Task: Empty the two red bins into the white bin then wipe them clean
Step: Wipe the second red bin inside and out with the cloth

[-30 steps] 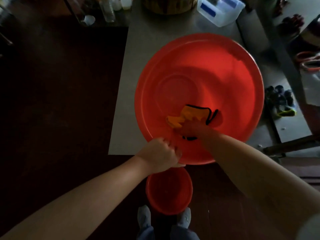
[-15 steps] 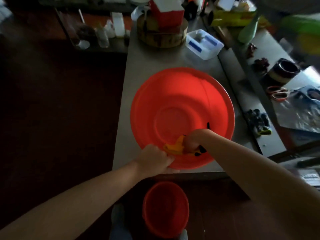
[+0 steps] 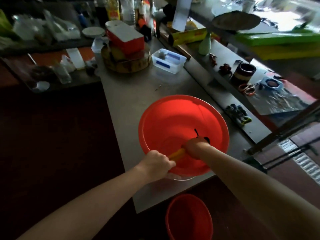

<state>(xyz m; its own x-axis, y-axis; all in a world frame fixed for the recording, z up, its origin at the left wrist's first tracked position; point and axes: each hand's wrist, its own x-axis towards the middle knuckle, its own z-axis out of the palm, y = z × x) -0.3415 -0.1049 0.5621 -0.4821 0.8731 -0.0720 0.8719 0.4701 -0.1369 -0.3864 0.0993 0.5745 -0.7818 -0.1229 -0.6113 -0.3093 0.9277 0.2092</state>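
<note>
right hand grips cloth at 6 o'clock in big bin; left hand clamps it at 7 (cloth's long axis points there); next swipe probably toward 12

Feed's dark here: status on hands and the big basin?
Left hand grips rim of large red basin. Right hand holds yellow cloth inside it. Small red bin on floor below.
</note>
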